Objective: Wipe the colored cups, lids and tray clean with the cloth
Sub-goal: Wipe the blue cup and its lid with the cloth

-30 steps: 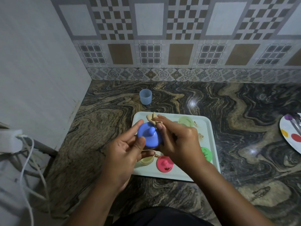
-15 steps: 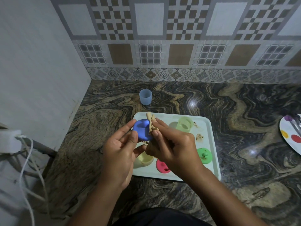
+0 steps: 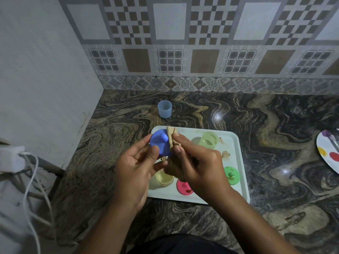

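Left fingers (image 3: 154, 153): the left hand (image 3: 134, 173) gripped the blue lid (image 3: 159, 146), thumb curled across its lower face and fingertips at its left edge.
Right fingers (image 3: 178, 149): the right hand (image 3: 198, 165) pinched the cloth (image 3: 172, 138) tightly, pressing it against the lid's right side, just beside the knob.
Lid in hand: a smooth, matte round disc with a rounded knob at its middle, held tilted above the tray's far left corner.
Cloth texture: beige, soft and creased, folded into a narrow strip that stuck up past the fingertips.
Tray (image 3: 242, 162): pale, rectangular, with rounded corners and a low raised rim, flat on the surface (image 3: 275, 125).
On the tray: a translucent light green cup (image 3: 209, 140) upright at the far side; a translucent yellow cup (image 3: 164, 179) at the near left, partly behind the hands; a pink lid (image 3: 184, 188) just beside it; a green lid (image 3: 232, 176) with a knob at the right; brown crumbs (image 3: 226, 154) between the green pieces.
Beyond the tray: a pale blue cup (image 3: 164, 109), translucent, upright, apart from the tray.
Surface finish: glossy stone with swirling dark and tan veins.
Right edge: a white plate (image 3: 328, 153) with coloured spots, cut off by the frame.
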Demonstrator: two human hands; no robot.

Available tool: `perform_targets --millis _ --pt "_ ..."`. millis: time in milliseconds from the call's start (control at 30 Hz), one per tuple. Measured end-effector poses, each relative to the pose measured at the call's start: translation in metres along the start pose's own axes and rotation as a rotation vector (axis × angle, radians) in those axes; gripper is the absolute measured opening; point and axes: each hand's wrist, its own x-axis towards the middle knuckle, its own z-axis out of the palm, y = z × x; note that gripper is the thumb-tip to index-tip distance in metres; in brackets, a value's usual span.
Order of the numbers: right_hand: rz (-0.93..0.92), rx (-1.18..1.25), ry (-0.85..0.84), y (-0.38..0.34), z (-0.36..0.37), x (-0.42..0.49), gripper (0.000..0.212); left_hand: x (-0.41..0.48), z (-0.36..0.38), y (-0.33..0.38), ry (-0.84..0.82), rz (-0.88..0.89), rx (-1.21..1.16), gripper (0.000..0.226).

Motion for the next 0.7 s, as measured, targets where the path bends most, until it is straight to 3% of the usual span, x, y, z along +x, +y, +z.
perform_targets --millis 133,267,400,533,700 --pt "-0.046 -0.051 0.037 0.0 -0.002 0.005 0.026 -0.002 -0.006 0.0 -0.091 -0.049 0.047 0.042" --pt "0.022 -0.055 0.043 -0.004 -0.003 0.011 0.022 -0.004 -0.004 -0.005 -0.159 -0.077 0.054 0.044" --pt "0.147 0.004 0.033 0.002 0.002 0.01 0.026 -0.009 0.003 -0.009 -0.235 -0.003 0.115 0.061" --pt "0.142 0.072 0.034 0.001 0.0 0.006 0.027 -0.006 0.006 -0.008 -0.038 0.009 0.049 0.054" --pt "-0.11 -0.083 0.045 0.001 0.003 -0.001 0.029 -0.003 0.004 -0.006 0.029 0.025 0.046 0.041"
